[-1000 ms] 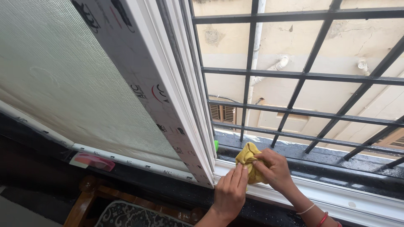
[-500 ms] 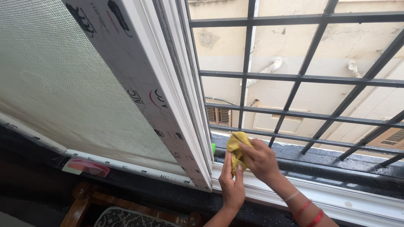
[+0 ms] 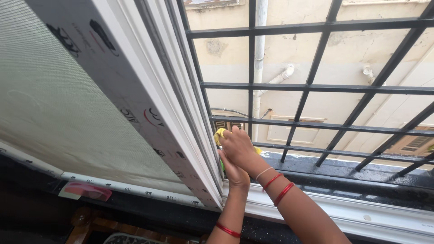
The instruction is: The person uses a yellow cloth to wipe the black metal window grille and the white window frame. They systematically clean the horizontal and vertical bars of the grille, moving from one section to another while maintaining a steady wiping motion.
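Observation:
My right hand (image 3: 238, 145) is closed around a yellow cloth (image 3: 220, 133) and presses it against the white upright edge of the window sash (image 3: 190, 122). Most of the cloth is hidden by the hand. My left hand (image 3: 235, 174) sits just under it, against the foot of the sash where it meets the white bottom rail (image 3: 361, 219). Its fingers are hidden behind the right wrist. A small green bit (image 3: 221, 165) shows beside it. Both wrists wear red bangles.
Black metal bars (image 3: 316, 88) close the window opening beyond the hands, with a wet dark ledge (image 3: 361, 174) below them. The frosted sash panel (image 3: 58, 104) fills the left. A pink item (image 3: 88, 190) lies on the dark sill at lower left, above wooden furniture (image 3: 86, 226).
Both hands have moved left and up with the cloth, from the bottom rail to the upright edge of the sash. The left hand has dropped under the right wrist.

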